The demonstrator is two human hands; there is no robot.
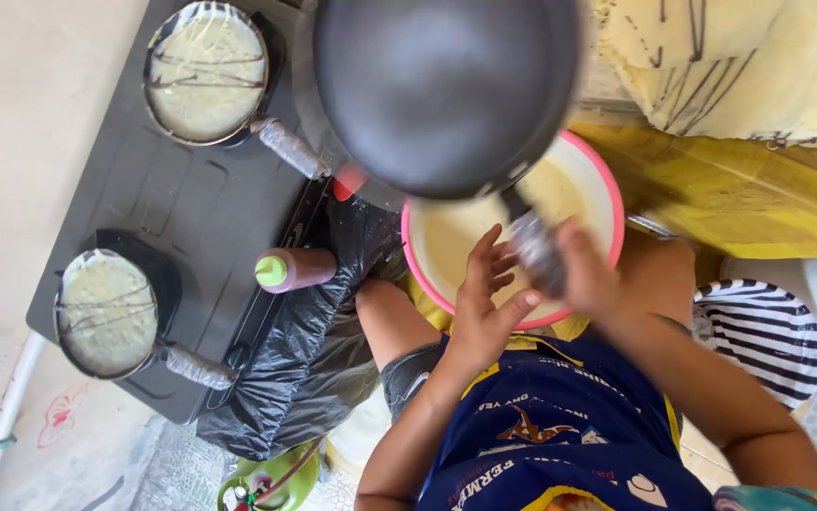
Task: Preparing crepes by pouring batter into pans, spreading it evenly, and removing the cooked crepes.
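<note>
Right hand gripping wrapped handle, holding dark pan tilted above pink-rimmed batter bowl. Left hand resting just beside handle, fingers spread. Two filled pans sitting on black stove, well apart.

Pan: dark matt non-stick metal; handle wrapped in crinkled foil. Bowl: glossy plastic, pink rim. Stove: matt dark metal. Bag: shiny black plastic film. Bottle: smooth plastic, green cap. Apron: printed cloth.

Pan above bowl; stove left (two pans on it)
</note>
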